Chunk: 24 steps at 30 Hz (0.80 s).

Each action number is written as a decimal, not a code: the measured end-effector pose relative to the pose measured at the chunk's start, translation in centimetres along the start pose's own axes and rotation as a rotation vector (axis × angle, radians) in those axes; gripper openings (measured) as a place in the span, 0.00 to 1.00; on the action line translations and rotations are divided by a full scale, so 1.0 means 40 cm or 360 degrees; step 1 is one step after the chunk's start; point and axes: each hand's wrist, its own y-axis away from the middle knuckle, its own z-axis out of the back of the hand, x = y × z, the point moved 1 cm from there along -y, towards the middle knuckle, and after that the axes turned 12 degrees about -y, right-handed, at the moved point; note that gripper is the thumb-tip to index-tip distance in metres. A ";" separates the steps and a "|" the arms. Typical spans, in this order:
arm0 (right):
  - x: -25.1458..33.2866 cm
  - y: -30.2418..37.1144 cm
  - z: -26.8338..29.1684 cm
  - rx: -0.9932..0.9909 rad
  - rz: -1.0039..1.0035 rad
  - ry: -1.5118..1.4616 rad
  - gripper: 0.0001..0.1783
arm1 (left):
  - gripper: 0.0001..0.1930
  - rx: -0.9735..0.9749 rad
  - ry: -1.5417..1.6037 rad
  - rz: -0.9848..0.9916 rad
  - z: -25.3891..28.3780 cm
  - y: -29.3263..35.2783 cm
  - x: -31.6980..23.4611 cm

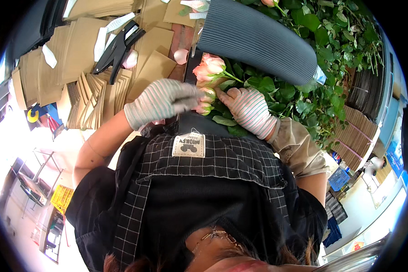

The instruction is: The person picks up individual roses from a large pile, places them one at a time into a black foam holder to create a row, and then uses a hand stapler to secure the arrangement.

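Two pale pink rose heads with green outer petals point(206, 100) lie between my hands at the work surface's near edge. My right hand point(250, 109), in a striped knit glove, has its fingers curled just right of these heads, closed around their stems, which are mostly hidden. My left hand point(165, 102), in a matching glove, reaches in from the left, fingers stretched out and slightly blurred beside the heads. Fuller pink roses point(209, 68) lie just beyond, with a green stem pointing right. Leafy rose foliage point(285, 90) surrounds my right hand.
A ribbed dark grey pad point(258, 41) extends above the flowers. Cardboard sheets point(77, 50) and folded cardboard pieces point(90, 99) fill the left, with a black stapler point(118, 50) on top. Loose petals point(181, 56) and white foam net sleeves point(100, 44) are scattered there. Bundled cardboard point(356, 131) stands right.
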 end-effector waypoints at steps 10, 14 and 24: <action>-0.008 -0.065 0.083 -0.0535 -0.0423 -0.0159 0.09 | 0.20 -0.0052 -0.0639 0.0352 -0.019 -0.077 -0.061; -0.016 -0.031 0.123 -0.0856 -0.0239 -0.0090 0.07 | 0.14 0.0066 -0.0681 0.0325 -0.006 -0.099 -0.059; -0.001 -0.049 0.051 -0.0173 -0.0442 -0.0233 0.09 | 0.11 0.0049 -0.0883 0.0095 -0.033 -0.084 -0.023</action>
